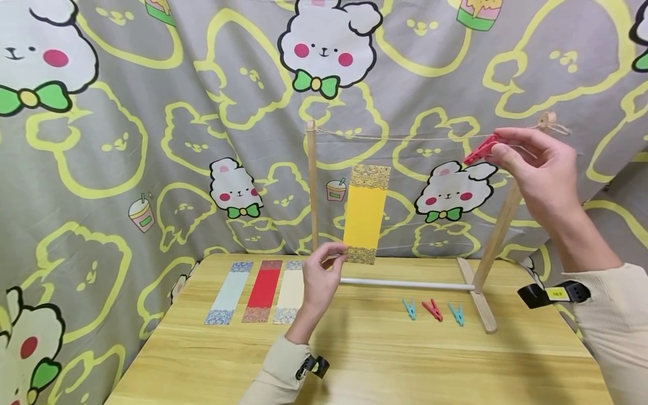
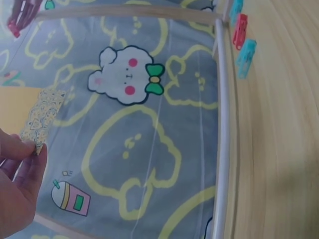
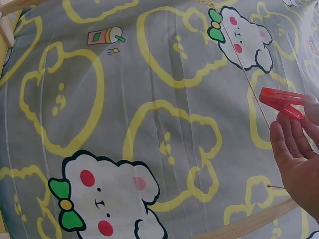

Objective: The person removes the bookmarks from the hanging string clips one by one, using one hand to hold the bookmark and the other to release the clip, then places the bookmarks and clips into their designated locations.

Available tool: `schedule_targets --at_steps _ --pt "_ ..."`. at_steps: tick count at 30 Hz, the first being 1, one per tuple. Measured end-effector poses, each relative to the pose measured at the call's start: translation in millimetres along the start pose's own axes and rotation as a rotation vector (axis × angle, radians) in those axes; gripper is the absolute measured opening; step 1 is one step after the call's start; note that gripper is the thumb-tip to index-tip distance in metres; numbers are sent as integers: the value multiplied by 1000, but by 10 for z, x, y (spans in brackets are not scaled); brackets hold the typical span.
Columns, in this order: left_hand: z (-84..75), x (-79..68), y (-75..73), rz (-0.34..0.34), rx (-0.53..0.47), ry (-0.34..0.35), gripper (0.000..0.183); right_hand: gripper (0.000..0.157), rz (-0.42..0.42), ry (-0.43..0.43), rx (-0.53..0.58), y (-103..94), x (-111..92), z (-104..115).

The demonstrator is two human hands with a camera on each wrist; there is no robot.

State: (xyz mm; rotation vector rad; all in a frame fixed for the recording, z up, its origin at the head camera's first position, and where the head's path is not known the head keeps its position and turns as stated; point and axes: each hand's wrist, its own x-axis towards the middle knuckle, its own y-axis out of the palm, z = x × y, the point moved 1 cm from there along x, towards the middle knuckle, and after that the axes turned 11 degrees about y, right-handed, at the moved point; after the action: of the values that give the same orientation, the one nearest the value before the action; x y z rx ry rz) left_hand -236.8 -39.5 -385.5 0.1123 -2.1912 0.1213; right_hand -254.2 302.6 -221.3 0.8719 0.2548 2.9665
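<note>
My left hand (image 1: pixel 324 278) pinches a yellow bookmark-like card (image 1: pixel 365 216) by its lower left corner, upright in the air in front of the wooden frame. Patterned bands cross the card's two ends. In the left wrist view, thumb and fingers grip the patterned end of the card (image 2: pixel 42 119). My right hand (image 1: pixel 547 169) holds a red clothespin (image 1: pixel 482 149) between thumb and fingers, close to the string (image 1: pixel 430 138) near its right end. The right wrist view has the red clothespin (image 3: pixel 281 101) beside the string, its handles in the fingers.
On the wooden table (image 1: pixel 405 360) lie a light blue card (image 1: pixel 230 292), a red card (image 1: pixel 262 289) and a cream card (image 1: pixel 289 289). Right of them are a blue clothespin (image 1: pixel 409 309), a red one (image 1: pixel 432 310) and another blue one (image 1: pixel 456 314). The frame's right post (image 1: pixel 498 236) stands on a wooden foot (image 1: pixel 478 298).
</note>
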Motion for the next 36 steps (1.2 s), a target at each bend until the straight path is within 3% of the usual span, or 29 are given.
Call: schedule_targets --at_steps 20,30,36 --pt "-31 -13 -147 -41 27 7 19 37 -44 15 80 -74 -240 -122" --pt "282 -113 -215 -50 60 53 22 37 -67 3 133 -73 -361 -193" --pt "254 -105 -286 -46 38 30 21 39 -85 -12 163 -63 -427 -245"
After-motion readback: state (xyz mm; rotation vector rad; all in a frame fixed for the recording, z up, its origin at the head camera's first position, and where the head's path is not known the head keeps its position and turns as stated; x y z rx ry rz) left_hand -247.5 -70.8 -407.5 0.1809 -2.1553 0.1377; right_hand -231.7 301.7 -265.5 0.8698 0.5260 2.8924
